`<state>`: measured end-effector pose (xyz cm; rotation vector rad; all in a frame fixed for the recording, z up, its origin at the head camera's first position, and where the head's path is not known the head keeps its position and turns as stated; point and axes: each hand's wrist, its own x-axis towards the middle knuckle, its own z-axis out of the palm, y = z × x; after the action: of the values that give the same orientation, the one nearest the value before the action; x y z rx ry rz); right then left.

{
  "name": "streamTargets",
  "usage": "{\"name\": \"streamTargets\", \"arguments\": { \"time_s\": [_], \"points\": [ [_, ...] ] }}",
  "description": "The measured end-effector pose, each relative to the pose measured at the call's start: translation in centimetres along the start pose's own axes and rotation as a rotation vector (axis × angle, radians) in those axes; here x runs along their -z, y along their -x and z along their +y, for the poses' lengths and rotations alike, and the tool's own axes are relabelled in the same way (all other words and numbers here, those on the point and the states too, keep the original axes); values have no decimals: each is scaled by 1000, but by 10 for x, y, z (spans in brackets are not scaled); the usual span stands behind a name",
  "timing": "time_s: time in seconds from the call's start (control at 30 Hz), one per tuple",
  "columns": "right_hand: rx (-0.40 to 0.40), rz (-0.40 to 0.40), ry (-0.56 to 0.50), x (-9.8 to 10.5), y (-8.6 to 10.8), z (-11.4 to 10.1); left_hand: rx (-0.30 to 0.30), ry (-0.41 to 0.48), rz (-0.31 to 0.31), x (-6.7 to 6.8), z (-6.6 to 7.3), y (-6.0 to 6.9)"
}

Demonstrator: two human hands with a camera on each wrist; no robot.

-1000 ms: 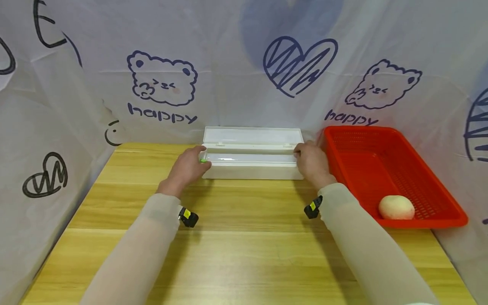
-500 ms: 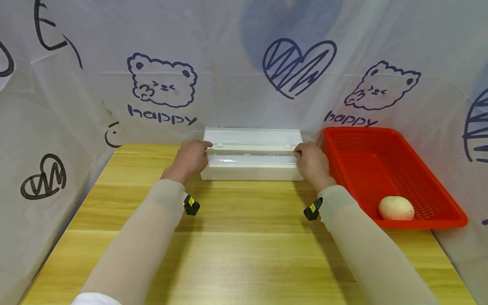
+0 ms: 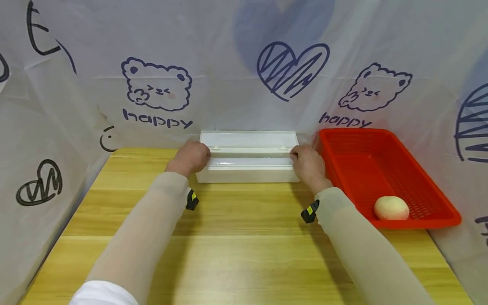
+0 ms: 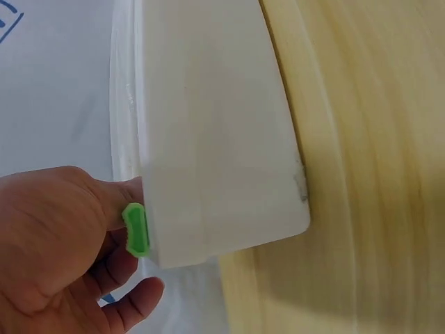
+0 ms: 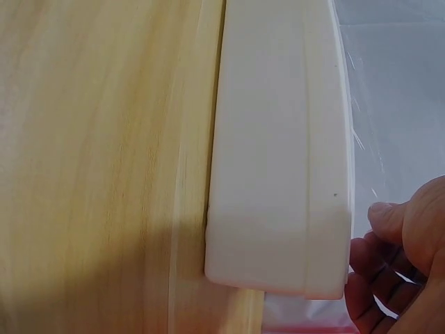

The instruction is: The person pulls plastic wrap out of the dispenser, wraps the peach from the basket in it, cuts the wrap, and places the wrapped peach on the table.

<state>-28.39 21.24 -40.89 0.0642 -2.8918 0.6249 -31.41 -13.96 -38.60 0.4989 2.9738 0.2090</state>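
A long white box (image 3: 248, 176) with its lid (image 3: 248, 137) raised stands at the back of the table, clear film (image 3: 251, 162) across its top. At its left end my left hand (image 3: 189, 157) has curled fingers at the film's edge. A green piece (image 4: 137, 229) sits on the box rim beside the thumb in the left wrist view. My right hand (image 3: 309, 166) pinches at the film's right edge, with thumb and bent fingers just past the box (image 5: 278, 160) in the right wrist view. The exact fingertip contact is partly hidden.
A red basket (image 3: 385, 223) stands to the right of the box, close to my right hand, with a pale round peach-like item (image 3: 391, 208) in its near part. A printed white cloth (image 3: 228, 84) hangs behind the wooden table (image 3: 244, 254) and along its sides.
My left hand has moved up and back from the box's front left corner to the film's edge, and its fingers have closed. The right hand has hardly moved; the head view has shifted slightly.
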Motion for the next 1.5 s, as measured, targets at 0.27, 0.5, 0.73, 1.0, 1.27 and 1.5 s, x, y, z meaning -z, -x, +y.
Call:
{"name": "streamTargets", "arguments": {
  "time_s": [0.27, 0.5, 0.73, 1.0, 1.27, 1.5],
  "points": [
    [6, 6, -6, -1, 1, -2, 57, 125, 19, -1, -5, 1],
    [26, 27, -4, 3, -2, 1, 78, 235, 113, 4, -7, 8],
    [0, 36, -17, 17, -9, -2, 85, 274, 176, 10, 2, 12],
    [-41, 63, -82, 37, -11, -11, 150, 386, 278, 21, 6, 22],
    [-75, 124, -131, 53, -5, -21, 160, 442, 365, 34, 14, 35],
    [-96, 171, -185, 64, 7, -28, 176, 554, 408, 40, 19, 48]
  ]
}}
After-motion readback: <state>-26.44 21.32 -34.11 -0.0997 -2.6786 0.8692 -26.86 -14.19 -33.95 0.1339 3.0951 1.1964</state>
